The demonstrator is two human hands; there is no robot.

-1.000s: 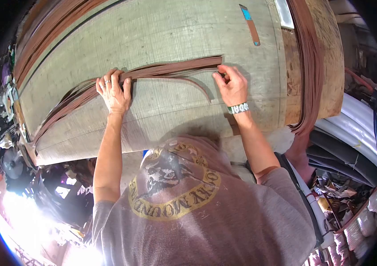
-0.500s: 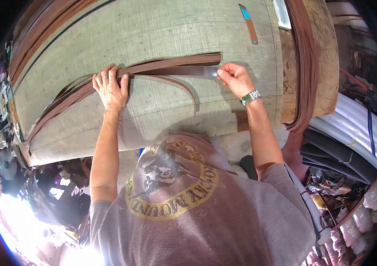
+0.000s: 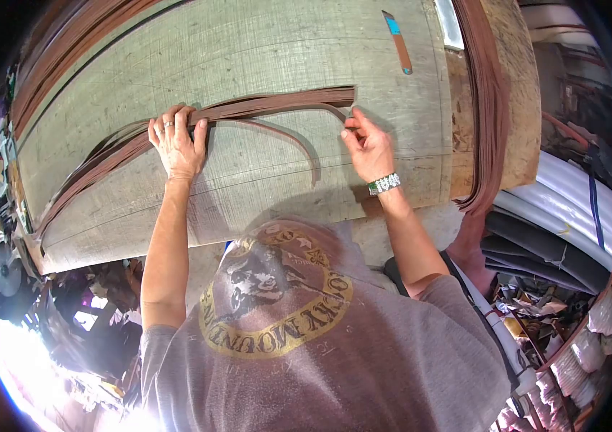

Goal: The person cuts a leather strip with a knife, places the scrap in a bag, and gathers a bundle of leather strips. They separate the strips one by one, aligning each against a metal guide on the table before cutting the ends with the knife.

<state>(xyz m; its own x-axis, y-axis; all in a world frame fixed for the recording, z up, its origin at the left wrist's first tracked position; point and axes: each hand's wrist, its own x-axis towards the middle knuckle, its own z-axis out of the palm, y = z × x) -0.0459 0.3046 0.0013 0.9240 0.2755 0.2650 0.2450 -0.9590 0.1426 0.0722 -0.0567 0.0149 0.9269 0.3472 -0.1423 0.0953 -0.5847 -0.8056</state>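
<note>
A bundle of thin brown strips (image 3: 277, 101) runs across the green work surface (image 3: 248, 57). My left hand (image 3: 178, 142) is wrapped over the bundle near its middle and presses it to the surface. Near the bundle's squared right end, my right hand (image 3: 369, 146) pinches the end of one strip that curves down from the bundle. Another loose strip (image 3: 293, 139) arcs below the bundle and lies between my hands.
A cutting knife (image 3: 398, 45) with a blue band lies at the upper right. Long brown strips (image 3: 489, 101) hang over the surface's right side. More strips (image 3: 68, 50) lie at the upper left. Rolls of material (image 3: 572, 201) stand at the right.
The strip that was stretched flat toward my right hand now bends down to its fingers. My right hand has moved slightly left and down. My left hand still holds the bundle.
</note>
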